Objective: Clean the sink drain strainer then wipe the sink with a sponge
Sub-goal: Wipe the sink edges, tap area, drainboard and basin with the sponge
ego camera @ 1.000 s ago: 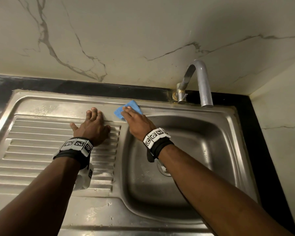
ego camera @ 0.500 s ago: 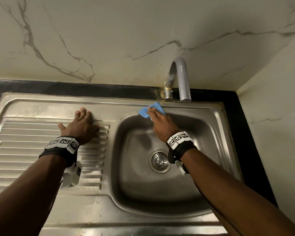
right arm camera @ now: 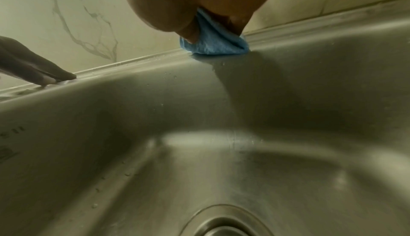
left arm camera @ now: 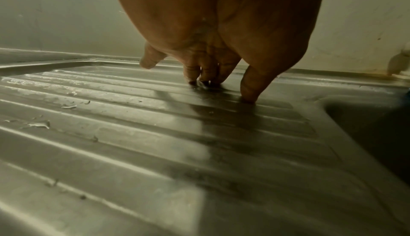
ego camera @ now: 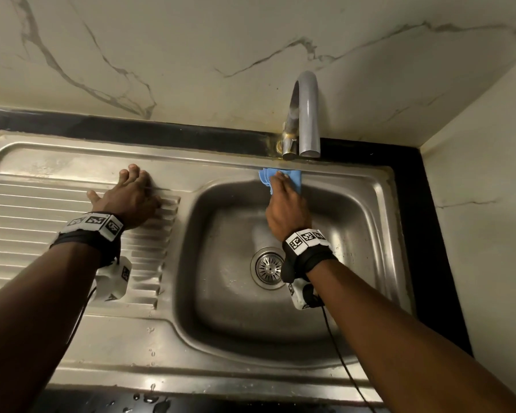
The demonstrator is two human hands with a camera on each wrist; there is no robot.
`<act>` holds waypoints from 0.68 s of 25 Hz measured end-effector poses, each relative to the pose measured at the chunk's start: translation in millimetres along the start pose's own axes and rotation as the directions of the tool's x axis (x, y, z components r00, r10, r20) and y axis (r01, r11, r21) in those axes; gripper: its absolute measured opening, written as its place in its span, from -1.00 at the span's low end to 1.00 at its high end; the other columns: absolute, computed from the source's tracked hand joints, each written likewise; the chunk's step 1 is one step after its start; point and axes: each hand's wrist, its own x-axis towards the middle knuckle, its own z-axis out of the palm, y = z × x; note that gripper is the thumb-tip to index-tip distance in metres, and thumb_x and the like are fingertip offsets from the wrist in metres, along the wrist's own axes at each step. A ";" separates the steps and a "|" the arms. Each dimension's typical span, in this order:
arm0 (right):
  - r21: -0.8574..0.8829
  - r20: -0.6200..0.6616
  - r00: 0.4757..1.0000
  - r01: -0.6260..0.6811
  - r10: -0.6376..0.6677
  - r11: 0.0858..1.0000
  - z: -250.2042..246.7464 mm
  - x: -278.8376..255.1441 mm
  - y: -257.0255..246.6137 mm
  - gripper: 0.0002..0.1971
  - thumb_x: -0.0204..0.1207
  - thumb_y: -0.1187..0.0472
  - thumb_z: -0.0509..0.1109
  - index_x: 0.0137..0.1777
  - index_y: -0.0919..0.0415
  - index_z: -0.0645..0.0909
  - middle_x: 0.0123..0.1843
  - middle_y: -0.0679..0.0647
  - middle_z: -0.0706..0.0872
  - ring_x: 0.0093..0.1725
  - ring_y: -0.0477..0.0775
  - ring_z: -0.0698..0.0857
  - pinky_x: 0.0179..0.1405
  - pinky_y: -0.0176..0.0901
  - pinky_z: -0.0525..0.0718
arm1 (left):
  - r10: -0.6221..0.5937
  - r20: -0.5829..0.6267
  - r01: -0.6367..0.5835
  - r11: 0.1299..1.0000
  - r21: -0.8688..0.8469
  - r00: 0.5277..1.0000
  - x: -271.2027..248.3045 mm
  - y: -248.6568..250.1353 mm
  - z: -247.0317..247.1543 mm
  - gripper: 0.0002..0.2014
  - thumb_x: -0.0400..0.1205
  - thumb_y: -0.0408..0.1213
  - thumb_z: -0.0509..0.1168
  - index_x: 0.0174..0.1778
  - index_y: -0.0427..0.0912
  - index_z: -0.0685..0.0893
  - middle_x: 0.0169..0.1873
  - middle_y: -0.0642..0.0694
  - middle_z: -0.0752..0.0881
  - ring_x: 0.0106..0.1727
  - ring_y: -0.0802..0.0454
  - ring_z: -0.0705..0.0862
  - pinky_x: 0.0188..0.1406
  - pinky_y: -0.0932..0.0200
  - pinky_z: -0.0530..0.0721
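A steel sink [ego camera: 382,210] holds a round drain strainer [ego camera: 269,267] in the bottom of its basin, also seen at the lower edge of the right wrist view as the strainer [right arm camera: 224,225]. My right hand [ego camera: 282,186] pinches a folded blue sponge cloth [ego camera: 295,177] and presses it on the basin's back rim, just below the tap. In the right wrist view the thumb and fingers of that hand [right arm camera: 199,2] clamp the sponge cloth [right arm camera: 213,45]. My left hand [ego camera: 128,195] rests with straight fingers [left arm camera: 195,71] on the ribbed drainboard [ego camera: 42,234].
A curved grey tap [ego camera: 306,114] rises behind the basin, right above the sponge. A marble wall [ego camera: 191,55] stands behind and another at the right. A black counter [ego camera: 408,204] borders the sink. Water drops lie on the drainboard [left arm camera: 40,124] and front edge.
My right hand has slid the sponge cloth rightward along the back rim, from the corner beside the drainboard to under the tap. The left hand has stayed on the drainboard.
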 end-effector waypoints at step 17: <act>-0.067 0.152 0.979 0.151 -0.139 0.986 44.6 15.7 -86.6 -0.54 0.57 0.29 0.26 0.49 0.22 0.50 0.67 0.17 0.41 0.70 0.20 0.28 0.58 0.24 0.39 | 0.011 -0.032 -0.011 1.000 0.008 0.999 -0.2 2.0 -0.3 -0.31 0.79 0.13 0.20 0.79 -0.07 0.19 0.89 -0.03 -0.08 0.88 -0.20 0.08 0.61 -0.82 -0.01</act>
